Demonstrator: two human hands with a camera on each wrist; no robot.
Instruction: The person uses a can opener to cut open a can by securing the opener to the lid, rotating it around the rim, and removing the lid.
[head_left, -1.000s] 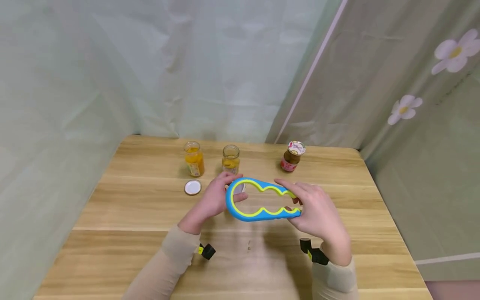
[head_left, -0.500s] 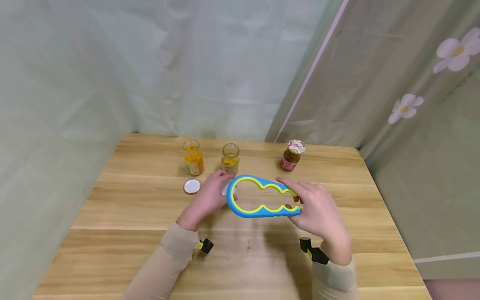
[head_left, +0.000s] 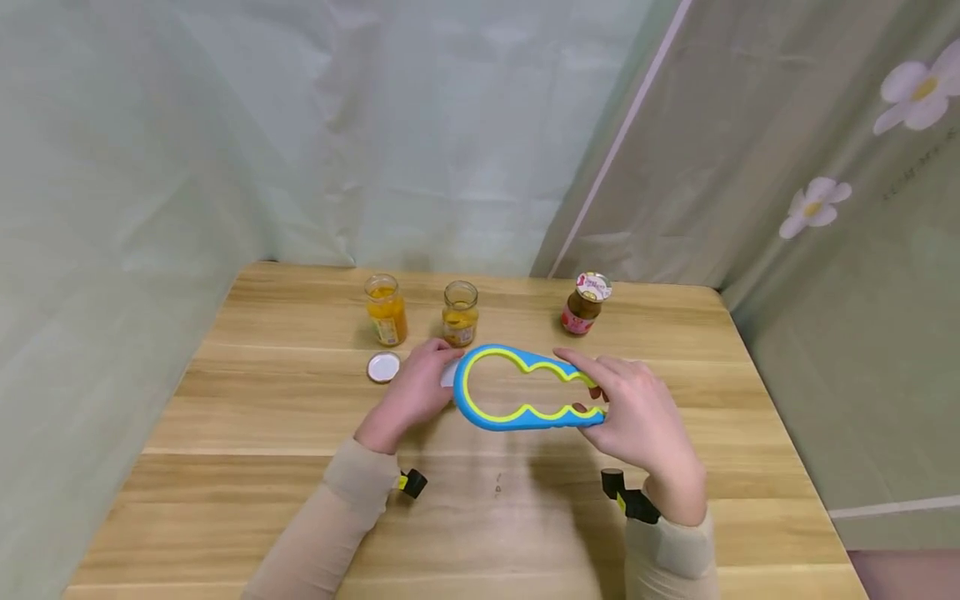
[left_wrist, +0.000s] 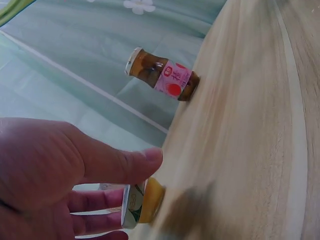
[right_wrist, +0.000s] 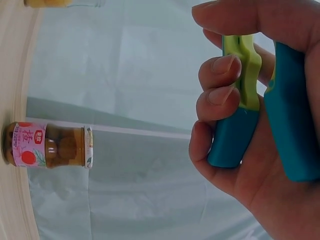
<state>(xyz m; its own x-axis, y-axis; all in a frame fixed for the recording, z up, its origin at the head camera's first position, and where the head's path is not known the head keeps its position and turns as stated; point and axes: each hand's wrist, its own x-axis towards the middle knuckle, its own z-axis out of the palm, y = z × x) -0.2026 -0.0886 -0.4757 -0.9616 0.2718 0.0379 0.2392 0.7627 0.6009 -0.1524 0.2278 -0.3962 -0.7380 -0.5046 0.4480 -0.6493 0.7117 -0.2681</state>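
My left hand (head_left: 418,382) pinches a jar lid (left_wrist: 132,206) by its edge between thumb and fingers, low over the table. In the head view this lid is partly hidden behind the jar opener's round end. My right hand (head_left: 637,412) grips the handles of a blue and yellow jar opener (head_left: 460,390), its wide loop pointing left and held above the table. In the right wrist view, the fingers curl round one handle (right_wrist: 232,137). Just beyond my left hand stands an uncapped jar of yellow fruit (head_left: 459,321); a second uncapped jar, with orange contents (head_left: 387,321), stands left of it.
Another lid (head_left: 384,367) lies white side up in front of the orange jar. At the back right stands a capped jar with dark contents and a pink label (head_left: 579,315). Curtains (head_left: 420,133) hang behind the wooden table (head_left: 262,492).
The left hand has drawn slightly left with the lid, tilting it so less of its white face shows. The right hand keeps the jar opener almost still; the head view has shifted a little.
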